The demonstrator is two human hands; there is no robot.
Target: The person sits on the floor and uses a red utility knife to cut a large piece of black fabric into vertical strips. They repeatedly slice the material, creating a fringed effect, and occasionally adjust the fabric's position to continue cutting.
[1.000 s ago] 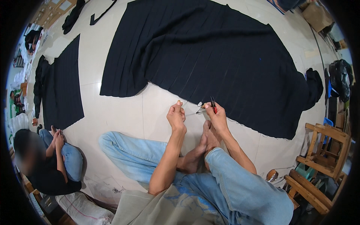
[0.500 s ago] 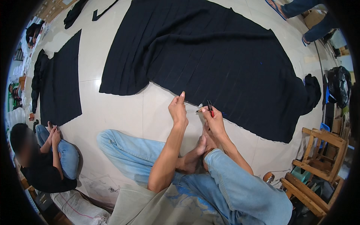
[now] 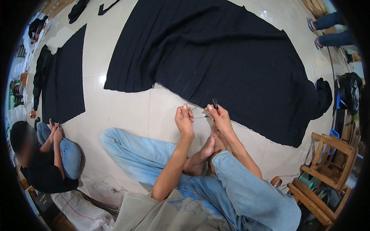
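The cloth (image 3: pixel 216 57) lay on the floor (image 3: pixel 127 111) ahead of the left hand (image 3: pixel 184 119) and the right hand (image 3: pixel 219 117), with snips (image 3: pixel 215 103) in the latter. A second cloth (image 3: pixel 67 81) lay well left, a co-worker (image 3: pixel 50 161) on its near side. Far right of the right hand stood a frame (image 3: pixel 348 164), a bag (image 3: pixel 350 90) beyond it.

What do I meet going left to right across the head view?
Smaller black cloth → left hand → right hand → wooden frame. Left out: the large black cloth, which spans past both hands on either side.
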